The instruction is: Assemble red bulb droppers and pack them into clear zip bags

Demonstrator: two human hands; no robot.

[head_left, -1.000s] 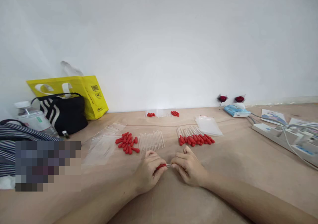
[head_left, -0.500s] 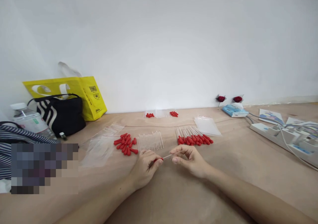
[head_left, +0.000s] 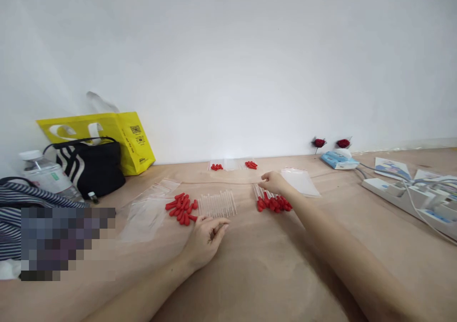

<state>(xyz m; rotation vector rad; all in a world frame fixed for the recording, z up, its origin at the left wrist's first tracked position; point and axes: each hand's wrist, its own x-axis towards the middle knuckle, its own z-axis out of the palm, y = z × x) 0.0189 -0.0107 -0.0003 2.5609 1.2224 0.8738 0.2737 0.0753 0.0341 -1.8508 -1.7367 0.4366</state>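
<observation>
My left hand [head_left: 206,235] rests on the tan table [head_left: 250,274] with its fingers loosely curled and nothing in it. It lies just in front of a pile of loose red rubber caps [head_left: 181,207] and a row of clear tubes [head_left: 217,204]. My right hand [head_left: 273,183] reaches forward, its fingertips down on the clear ends of a pile of red-capped droppers [head_left: 274,203]. Whether a dropper is still pinched in those fingers is hidden.
Clear zip bags lie at left [head_left: 146,210] and right [head_left: 300,180]; small bags with red caps [head_left: 233,165] sit by the wall. A yellow bag [head_left: 134,138], striped black bag [head_left: 93,167] and water bottle [head_left: 44,175] stand left. A power strip [head_left: 407,191] and tissue pack [head_left: 335,159] lie right.
Both hands held one red-capped dropper between them in front of me. My right hand has since carried it forward to the capped pile; my left hand let go and dropped to the table.
</observation>
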